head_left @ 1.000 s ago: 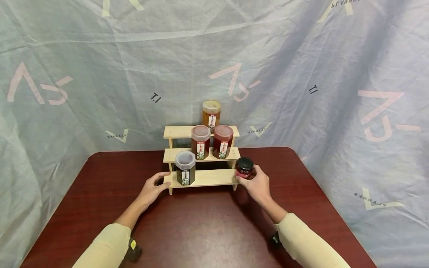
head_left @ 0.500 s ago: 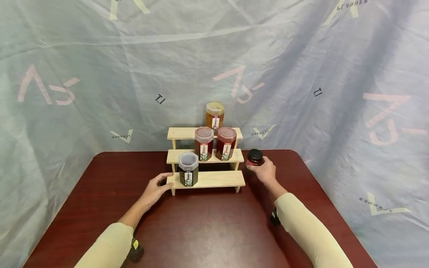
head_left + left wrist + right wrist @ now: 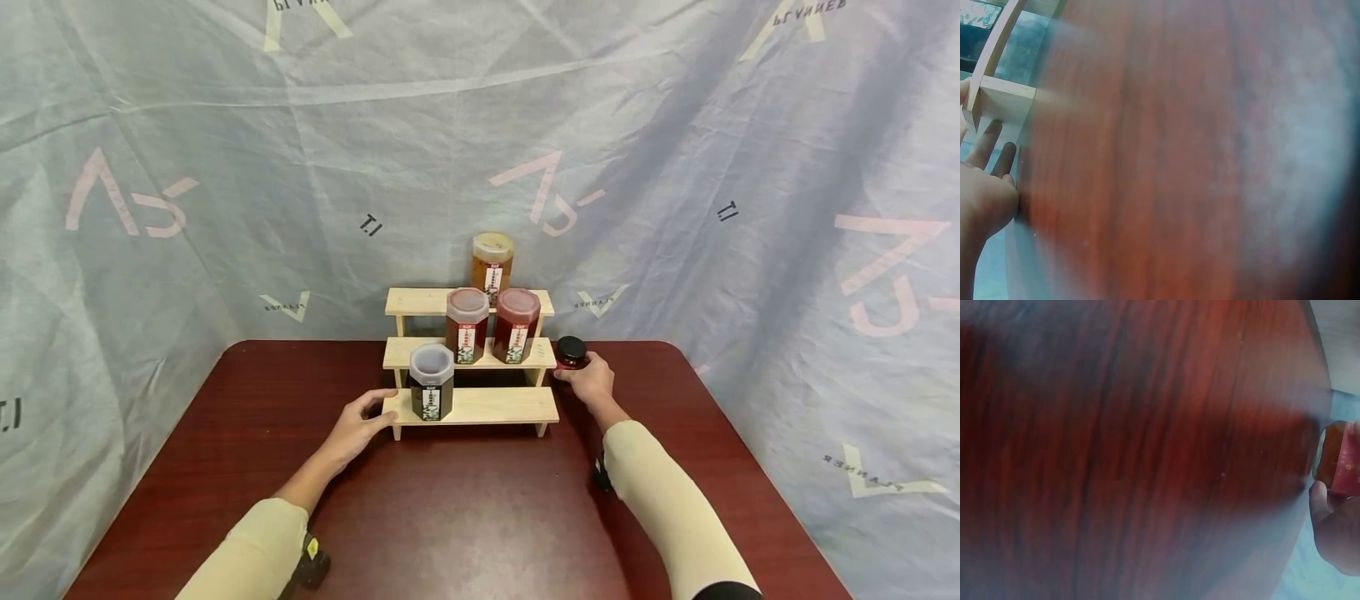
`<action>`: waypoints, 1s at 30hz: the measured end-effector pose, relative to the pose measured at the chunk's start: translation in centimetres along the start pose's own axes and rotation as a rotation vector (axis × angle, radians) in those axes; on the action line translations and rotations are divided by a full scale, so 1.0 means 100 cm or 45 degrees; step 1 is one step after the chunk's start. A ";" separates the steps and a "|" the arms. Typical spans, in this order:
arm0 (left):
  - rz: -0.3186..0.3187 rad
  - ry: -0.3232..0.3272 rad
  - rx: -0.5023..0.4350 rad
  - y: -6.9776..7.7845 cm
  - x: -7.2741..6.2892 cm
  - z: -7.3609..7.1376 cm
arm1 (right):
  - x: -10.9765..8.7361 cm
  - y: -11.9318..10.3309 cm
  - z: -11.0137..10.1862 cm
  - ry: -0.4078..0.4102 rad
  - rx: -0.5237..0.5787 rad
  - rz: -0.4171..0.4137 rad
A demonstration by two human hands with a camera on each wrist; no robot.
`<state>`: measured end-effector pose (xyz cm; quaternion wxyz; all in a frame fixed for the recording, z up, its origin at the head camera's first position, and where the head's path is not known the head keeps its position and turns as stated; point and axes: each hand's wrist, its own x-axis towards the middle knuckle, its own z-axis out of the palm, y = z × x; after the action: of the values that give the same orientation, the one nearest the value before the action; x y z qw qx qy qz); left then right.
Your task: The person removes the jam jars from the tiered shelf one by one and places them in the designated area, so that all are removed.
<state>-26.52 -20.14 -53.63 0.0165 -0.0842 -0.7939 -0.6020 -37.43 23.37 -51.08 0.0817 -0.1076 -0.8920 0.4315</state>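
Note:
A three-step wooden shelf stands on the table. At its lowest step, my left hand pinches the left end between thumb and fingers; in the left wrist view, two fingers lie by the end leg. My right hand holds a small jar with a black lid just right of the middle step. In the right wrist view this jar shows a red label and amber-brown glass, with the thumb along its side. The palm hides part of it in the head view.
A dark hexagonal jar stands on the lowest step, left of centre. Two red-brown hexagonal jars share the middle step, and an amber jar stands on the top one. Grey cloth hangs behind the dark red table.
My right hand has carried the black-lidded jar from the lowest step's right end back and right, then slightly closer to the middle step. The left hand stays at the shelf end; the view has shifted.

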 end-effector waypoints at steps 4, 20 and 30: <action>0.010 -0.006 0.000 0.000 0.000 0.002 | -0.001 0.004 -0.001 0.009 0.002 0.024; 0.008 0.006 -0.015 0.002 -0.001 0.000 | -0.022 -0.049 -0.034 0.253 0.229 -0.310; 0.027 -0.014 -0.026 0.030 -0.010 0.000 | -0.061 -0.125 0.002 0.054 0.230 -0.523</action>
<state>-25.07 -19.44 -50.94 0.0178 -0.0962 -0.7869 -0.6092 -33.14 14.08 -41.74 0.1957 0.0750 -0.8510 0.4815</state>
